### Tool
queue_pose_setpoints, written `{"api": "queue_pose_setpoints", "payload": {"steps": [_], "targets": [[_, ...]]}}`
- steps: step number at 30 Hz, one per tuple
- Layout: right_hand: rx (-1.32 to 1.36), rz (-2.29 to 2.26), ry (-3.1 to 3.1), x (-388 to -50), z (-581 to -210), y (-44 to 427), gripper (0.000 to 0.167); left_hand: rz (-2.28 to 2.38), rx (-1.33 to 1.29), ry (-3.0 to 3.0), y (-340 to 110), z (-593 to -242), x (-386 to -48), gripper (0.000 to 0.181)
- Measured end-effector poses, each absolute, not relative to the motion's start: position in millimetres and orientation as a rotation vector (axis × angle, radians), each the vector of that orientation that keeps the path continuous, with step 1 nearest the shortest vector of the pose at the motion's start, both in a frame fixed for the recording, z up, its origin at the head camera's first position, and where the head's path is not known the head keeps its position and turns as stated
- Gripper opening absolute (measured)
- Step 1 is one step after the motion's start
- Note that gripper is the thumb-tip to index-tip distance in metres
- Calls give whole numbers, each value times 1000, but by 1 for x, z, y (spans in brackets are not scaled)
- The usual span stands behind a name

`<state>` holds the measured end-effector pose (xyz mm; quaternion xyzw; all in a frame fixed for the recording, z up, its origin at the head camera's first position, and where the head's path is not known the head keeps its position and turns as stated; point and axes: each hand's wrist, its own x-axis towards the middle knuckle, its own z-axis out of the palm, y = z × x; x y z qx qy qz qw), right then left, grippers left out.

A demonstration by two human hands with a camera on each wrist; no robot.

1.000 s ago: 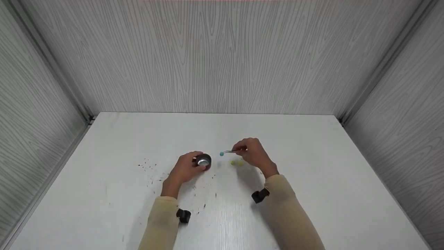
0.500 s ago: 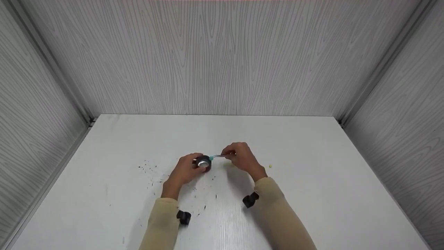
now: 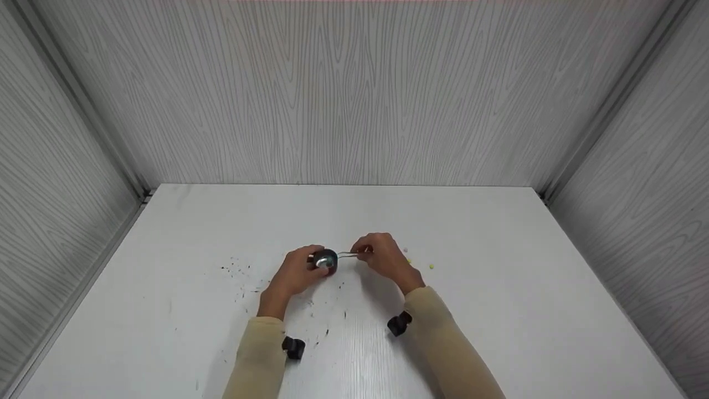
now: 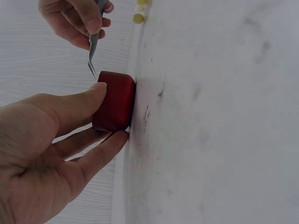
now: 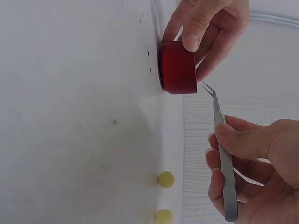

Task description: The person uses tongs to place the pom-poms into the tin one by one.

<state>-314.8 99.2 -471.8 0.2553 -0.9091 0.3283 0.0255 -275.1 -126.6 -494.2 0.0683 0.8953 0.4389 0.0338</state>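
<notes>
Head view: cup (image 5: 179, 70) on mid table (image 3: 498, 277) poss. risked tipping if tweezers (image 5: 227, 172), tips just above its right rim, knocked it, w/ L hand (image 3: 293, 269) curled cup-wide round its left side, thumb near, fingers far, & R hand (image 3: 386, 258) in from near right, fingertips nearly together, pinching 'em.

Head camera: It sat on my head and looked forward and down from far off, so the table (image 3: 498, 288), the back wall (image 3: 343, 94) and my sleeves (image 3: 256, 357) fit.
Left wrist camera: It looked close up past my left hand (image 4: 32, 140) at the red cup (image 4: 114, 102), turned sideways, table on the right.
Right wrist camera: It was close too, past my right hand (image 5: 280, 149), but turned the other way, table on the left.
Both wrist views: They shared the red cup's side, the tweezers (image 5: 226, 165) and some yellow balls (image 5: 166, 179).
Red cup's inside: My head camera saw in from above.
</notes>
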Motion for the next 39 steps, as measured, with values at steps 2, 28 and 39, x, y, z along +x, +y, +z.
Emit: {"api": "queue_pose_setpoints", "payload": {"steps": [2,28,39], "targets": [[791,1023,-2795,-314,-469,104,16,1350,215,2754,-126,-494,-275,54],[620,1042,-2874,-311,-458,167,16,1350,205,2722,-128,-495,-276,55],[574,1031,-2930,-314,-469,171,18,1312,196,2718,-127,-495,-277,55]]}}
